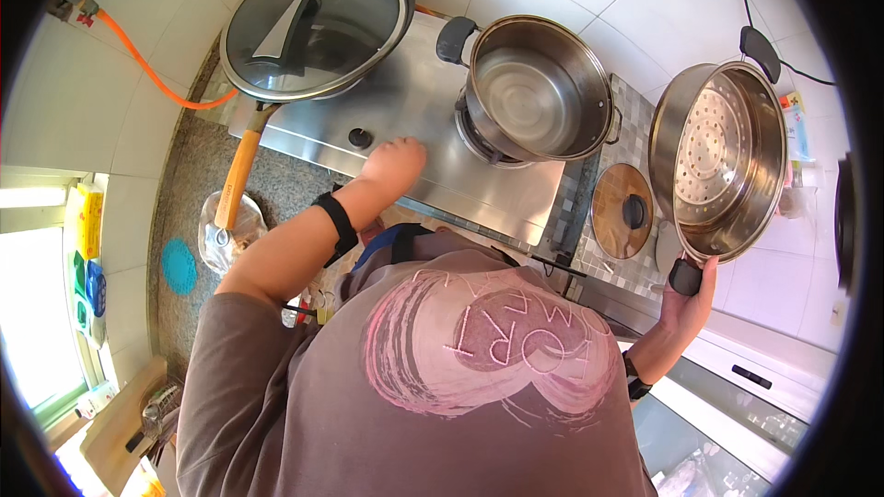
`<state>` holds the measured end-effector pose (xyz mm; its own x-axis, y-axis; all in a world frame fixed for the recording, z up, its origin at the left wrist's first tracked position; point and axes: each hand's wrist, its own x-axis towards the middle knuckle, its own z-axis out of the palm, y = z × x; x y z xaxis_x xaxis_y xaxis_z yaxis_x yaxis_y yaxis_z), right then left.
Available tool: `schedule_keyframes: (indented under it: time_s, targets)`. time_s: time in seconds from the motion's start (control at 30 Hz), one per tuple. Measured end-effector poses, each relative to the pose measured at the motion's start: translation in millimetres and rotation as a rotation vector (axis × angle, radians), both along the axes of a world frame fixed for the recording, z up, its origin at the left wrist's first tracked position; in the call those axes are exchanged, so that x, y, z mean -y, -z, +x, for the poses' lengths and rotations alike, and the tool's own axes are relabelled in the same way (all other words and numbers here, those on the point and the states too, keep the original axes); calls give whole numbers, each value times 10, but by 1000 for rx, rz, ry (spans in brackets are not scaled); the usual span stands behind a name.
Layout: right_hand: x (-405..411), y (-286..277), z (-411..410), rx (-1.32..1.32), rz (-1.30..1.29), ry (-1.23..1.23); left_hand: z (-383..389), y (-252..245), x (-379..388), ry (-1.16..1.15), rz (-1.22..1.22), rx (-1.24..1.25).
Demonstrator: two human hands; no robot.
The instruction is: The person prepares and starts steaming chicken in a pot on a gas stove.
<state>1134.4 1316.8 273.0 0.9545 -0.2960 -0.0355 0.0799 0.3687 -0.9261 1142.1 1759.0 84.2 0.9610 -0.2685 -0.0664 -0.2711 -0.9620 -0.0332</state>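
Observation:
My left hand [395, 164] hovers low over or rests on the front of the steel gas stove [456, 183], beside a black knob [360, 138]; its fingers are curled down and what lies under them is hidden. With my right hand [696, 297] I hold a steel steamer pot [663, 131] with a perforated base [708, 141] by its lower black handle [686, 277], tilted, right of the stove. A steel pot [539, 93], with what seems to be clear water inside, sits on the right burner [494, 152]. No flame can be seen.
A glass-lidded frying pan [314, 27] stands on the stove's left side, its wooden handle [238, 176] over the counter. A glass lid [621, 210] lies on the tiled counter right of the stove. An orange gas hose [148, 72], a clear bag [248, 210] and a blue mat [179, 266] are at left.

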Motion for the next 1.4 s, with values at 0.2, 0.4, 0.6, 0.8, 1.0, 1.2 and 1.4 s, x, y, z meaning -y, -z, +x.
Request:
schedule_keyframes:
  time_s: [0.2,0.4,0.6,0.8,1.0,1.2,1.4]
  targets:
    - [-19,7,-41,23,-1,59,-24,118,66,-86,28,58]
    - [85,-17,-82,51,-26,-21,-1,207,92,-196,24,27]
    - [45,-31,-76,52,-27,-6,16,320,75,-227,-6,44]
    - [-45,-89,-88,66,-42,14,9,304,99,-222,35,88]
    - [-79,-125,-103,80,-11,-6,10,355,104,-239,39,92]
    - [-135,-133,-102,59,-2,-26,-31,116,35,-226,-92,-31]
    - [-136,-269,-16,44,90,13,-160,6,-86,-322,-357,-156]
